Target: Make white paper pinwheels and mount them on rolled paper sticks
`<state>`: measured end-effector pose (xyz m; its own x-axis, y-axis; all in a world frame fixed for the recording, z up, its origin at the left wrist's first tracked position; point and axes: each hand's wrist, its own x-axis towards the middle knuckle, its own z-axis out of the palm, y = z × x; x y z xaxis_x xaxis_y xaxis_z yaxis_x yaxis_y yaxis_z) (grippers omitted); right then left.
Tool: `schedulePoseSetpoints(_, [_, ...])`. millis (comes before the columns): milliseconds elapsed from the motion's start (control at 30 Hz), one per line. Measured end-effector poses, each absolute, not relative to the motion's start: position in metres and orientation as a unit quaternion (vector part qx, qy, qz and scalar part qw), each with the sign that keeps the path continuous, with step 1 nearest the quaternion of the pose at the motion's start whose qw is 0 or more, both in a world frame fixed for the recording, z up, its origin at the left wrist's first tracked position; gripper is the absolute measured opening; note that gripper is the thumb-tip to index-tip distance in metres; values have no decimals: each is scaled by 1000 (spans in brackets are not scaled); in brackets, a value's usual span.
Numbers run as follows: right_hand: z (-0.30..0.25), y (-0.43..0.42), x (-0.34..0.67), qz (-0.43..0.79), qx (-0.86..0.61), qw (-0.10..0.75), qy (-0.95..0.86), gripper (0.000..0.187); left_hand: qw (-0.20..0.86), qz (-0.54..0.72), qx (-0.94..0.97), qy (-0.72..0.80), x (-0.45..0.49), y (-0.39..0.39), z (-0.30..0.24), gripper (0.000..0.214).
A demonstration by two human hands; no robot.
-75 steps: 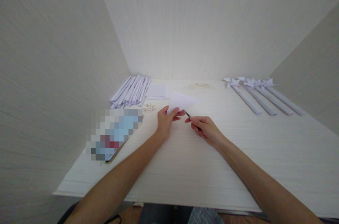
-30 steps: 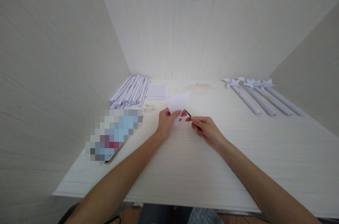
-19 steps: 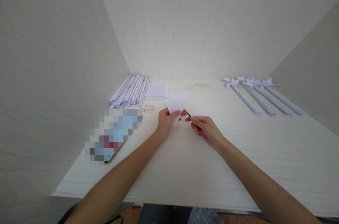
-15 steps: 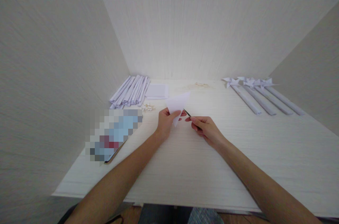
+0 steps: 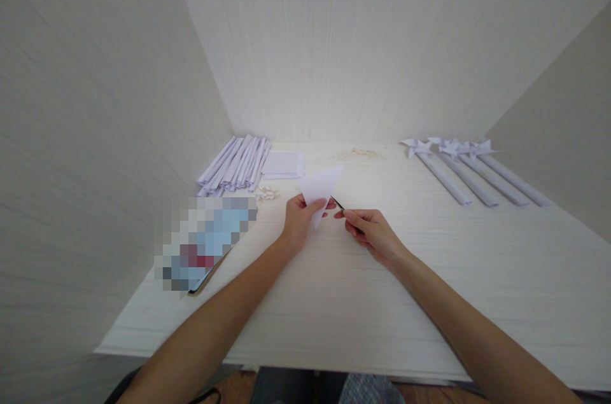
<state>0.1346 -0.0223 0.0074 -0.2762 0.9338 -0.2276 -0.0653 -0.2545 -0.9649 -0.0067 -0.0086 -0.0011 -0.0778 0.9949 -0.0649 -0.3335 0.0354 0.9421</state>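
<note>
Pinched between the thumb and fingers of my left hand (image 5: pixel 296 221) is a piece of white paper (image 5: pixel 321 184), folded roughly to a triangle. My right hand (image 5: pixel 375 233) is closed around a thin, dark, pointed tool (image 5: pixel 338 203); most of it is hidden in the fingers, so its exact kind cannot be made out. The tool's tip points up and left, close to the left fingertips at the paper's right edge. Both hands are above the middle of the white table (image 5: pixel 324 302).
Rolled paper sticks (image 5: pixel 238 162) lie piled at the back left beside a stack of square paper (image 5: pixel 284 164). Small pale bits (image 5: pixel 267 193) sit in front. A blurred, flat device (image 5: pixel 210 245) lies at left. Several paper pinwheels (image 5: pixel 443 172) are at right.
</note>
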Motion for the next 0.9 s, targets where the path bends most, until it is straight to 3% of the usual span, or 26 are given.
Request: schedulePoseSetpoints(900, [4,-22,135,637,-455,403,-473,38,589,587,349,432,-6,-8,0,24])
